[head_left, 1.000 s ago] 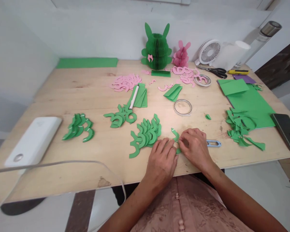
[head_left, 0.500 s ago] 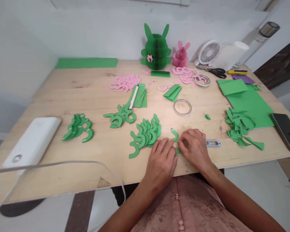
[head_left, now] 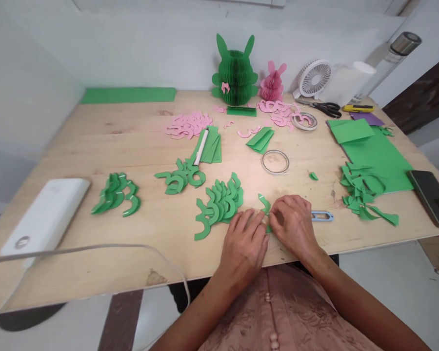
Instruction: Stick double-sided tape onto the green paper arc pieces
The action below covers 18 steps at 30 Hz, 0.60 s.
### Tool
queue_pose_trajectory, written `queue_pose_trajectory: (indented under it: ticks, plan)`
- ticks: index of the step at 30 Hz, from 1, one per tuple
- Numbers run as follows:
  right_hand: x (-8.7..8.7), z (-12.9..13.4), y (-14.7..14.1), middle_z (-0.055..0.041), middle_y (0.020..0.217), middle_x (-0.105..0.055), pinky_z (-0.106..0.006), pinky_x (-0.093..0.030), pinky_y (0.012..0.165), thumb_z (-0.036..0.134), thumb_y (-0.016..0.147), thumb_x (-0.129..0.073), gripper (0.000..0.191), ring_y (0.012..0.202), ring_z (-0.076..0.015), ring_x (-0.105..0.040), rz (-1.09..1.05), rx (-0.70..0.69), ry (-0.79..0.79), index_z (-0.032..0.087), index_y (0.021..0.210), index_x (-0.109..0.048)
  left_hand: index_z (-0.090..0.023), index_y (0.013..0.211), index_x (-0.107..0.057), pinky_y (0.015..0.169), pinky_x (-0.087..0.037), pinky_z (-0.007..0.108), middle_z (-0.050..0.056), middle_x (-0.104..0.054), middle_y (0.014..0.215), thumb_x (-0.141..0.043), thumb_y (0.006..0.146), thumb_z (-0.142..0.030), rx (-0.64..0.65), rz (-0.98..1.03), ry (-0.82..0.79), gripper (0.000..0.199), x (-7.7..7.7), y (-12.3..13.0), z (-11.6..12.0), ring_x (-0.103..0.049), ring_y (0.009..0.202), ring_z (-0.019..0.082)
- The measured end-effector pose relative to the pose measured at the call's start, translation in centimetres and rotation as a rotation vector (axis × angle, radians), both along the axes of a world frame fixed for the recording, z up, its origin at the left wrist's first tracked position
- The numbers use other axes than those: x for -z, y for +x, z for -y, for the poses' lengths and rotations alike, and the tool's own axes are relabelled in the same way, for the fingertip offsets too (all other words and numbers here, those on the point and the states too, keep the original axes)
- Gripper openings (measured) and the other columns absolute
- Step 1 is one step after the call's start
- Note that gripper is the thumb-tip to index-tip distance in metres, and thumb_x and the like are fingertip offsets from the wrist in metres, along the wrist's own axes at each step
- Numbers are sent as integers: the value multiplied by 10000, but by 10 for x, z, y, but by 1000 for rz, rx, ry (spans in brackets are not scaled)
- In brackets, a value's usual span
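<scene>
My left hand (head_left: 244,241) lies on the table near its front edge, its fingertips pressing on a curved green paper piece (head_left: 264,202). From the right, my right hand (head_left: 293,222) pinches at the same piece, with fingertips close to those of the left. The piece's upper end shows a small white strip; much of the rest is hidden under my fingers. Just left of my left hand is a pile of wavy green cutouts (head_left: 220,204). A light blue cutter (head_left: 322,216) lies right beside my right hand.
Further left are more green cutouts (head_left: 117,195) and a white power bank (head_left: 46,214) with a cable crossing the front. A tape ring (head_left: 275,162) lies ahead; green scraps (head_left: 362,190) and a phone (head_left: 431,199) are right. Paper rabbits (head_left: 236,78) stand behind.
The view has shifted very slightly. Both hands stay in nearly the same place on the curved green piece.
</scene>
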State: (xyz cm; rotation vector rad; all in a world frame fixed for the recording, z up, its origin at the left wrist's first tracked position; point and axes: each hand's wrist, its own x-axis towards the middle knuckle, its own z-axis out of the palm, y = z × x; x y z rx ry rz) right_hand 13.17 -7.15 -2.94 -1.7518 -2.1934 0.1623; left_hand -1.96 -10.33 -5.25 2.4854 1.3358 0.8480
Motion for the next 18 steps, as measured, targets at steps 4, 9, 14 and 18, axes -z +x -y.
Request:
queue_pose_trajectory:
  ticks: [4,9,14,18]
  plan:
    - [1,0,0,-43,796,-622,-366,-295,786,164,793,-522,104,846,-216,-494,-4,-2,22,192,707,-574,-143,975,-623,1001,-380,476,82,-635,1180,-489,844,-140,13,3,13,187,-1,0,0,-482,1183,281]
    - [3,0,0,-43,791,-625,-360,-287,792,171,794,-538,105,843,-214,-489,-6,-8,57,188,696,-571,-137,1013,-612,1002,-372,469,67,-612,1230,-462,848,-124,46,-9,14,223,0,0,0,-465,1200,284]
    - [1,0,-1,-44,798,-626,-363,-286,796,174,794,-547,96,849,-216,-488,28,-10,57,187,703,-575,-146,1015,-608,1001,-370,471,74,-605,1237,-448,849,-116,53,-52,7,233,2,1,0,-469,1200,277]
    - [-1,2,-1,-57,831,-634,-374,-288,814,184,812,-536,110,865,-221,-492,54,-28,74,181,718,-593,-156,1041,-603,992,-380,470,89,-608,1226,-456,855,-134,46,-75,12,239,2,1,0,-479,1195,267]
